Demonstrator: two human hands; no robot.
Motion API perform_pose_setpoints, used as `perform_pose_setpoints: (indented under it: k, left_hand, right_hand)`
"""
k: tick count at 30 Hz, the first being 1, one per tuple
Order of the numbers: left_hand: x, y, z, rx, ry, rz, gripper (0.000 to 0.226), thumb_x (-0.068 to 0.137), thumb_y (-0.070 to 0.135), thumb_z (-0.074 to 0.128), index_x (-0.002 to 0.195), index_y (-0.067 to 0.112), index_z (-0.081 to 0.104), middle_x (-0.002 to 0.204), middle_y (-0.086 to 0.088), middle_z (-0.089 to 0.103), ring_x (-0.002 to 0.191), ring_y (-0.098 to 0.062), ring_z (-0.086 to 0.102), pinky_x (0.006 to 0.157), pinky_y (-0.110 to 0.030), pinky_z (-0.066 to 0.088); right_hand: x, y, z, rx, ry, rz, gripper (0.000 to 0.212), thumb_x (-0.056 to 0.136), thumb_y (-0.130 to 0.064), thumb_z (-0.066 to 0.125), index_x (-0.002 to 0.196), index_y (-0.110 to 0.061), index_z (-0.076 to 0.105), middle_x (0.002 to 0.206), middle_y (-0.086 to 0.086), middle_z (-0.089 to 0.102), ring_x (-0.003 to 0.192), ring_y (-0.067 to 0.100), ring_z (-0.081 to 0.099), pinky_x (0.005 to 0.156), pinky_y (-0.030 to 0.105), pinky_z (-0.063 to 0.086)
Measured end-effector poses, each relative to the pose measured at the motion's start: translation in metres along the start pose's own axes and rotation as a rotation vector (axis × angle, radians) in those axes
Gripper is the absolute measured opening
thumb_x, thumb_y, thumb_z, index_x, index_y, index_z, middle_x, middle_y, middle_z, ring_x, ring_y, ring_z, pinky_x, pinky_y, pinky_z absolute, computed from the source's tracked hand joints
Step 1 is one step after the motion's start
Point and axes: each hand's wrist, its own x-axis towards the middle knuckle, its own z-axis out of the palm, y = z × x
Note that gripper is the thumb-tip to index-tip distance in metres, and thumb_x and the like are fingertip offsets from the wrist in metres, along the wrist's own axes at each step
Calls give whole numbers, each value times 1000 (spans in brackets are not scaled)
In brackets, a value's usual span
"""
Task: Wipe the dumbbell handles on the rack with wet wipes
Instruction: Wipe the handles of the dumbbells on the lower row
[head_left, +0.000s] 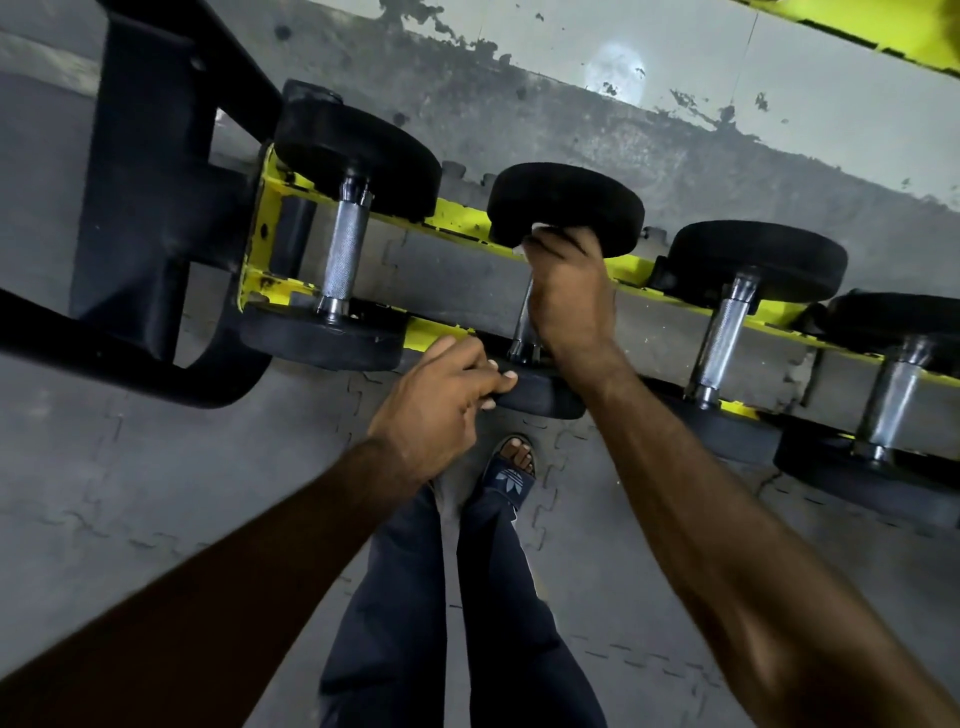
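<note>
Pressure mattered most in this step. Our right hand was wrapped round the knurled steel handle of the second black rubber-headed dumbbell from the left. Its fingers were curled tight about the bar, and a scrap of white wet wipe showed at the knuckles, up against the far head. Our left hand steadied the near head, its fingers curled over the rubber edge.

The dumbbell lay across the two yellow steel rails of the black-framed rack, between its neighbours.

To wipe well, we judged that the wipe should sit fully round the bar and be twisted as it was drawn from the far head to the near one. The left hand should meanwhile stop the weight rolling. The knurling would likely trap grime, so a second pass seemed wise.

We counted:
- four dumbbells in view, the rightmost cut by the edge, hence four handles
- two rails
- one wipe, mostly hidden in the hand
- two hands at work
- one foot in a dark slide sandal, standing on the grey interlocking floor mats
</note>
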Motion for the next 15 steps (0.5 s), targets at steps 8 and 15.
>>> perform_pose_setpoints:
  k: [8,15]
  left_hand:
    - [1,0,-1,18,-24,9,35,72,-14,76,99,8,77,86,-6,58,86,-30,59,68,-42,56]
    - [-3,3,0,6,19,-2,29,76,-11,76,99,7,78,87,-5,59,89,-26,57,69,-39,56]
  right_hand:
    - [26,-47,-33,-453,-821,-313,22,95,-10,54,114,-7,66,120,11,65,129,32,40,94,39,43]
    - [34,-28,-48,-347,-724,-207,27,88,3,52,110,-1,67,115,15,62,115,34,53,87,42,50]
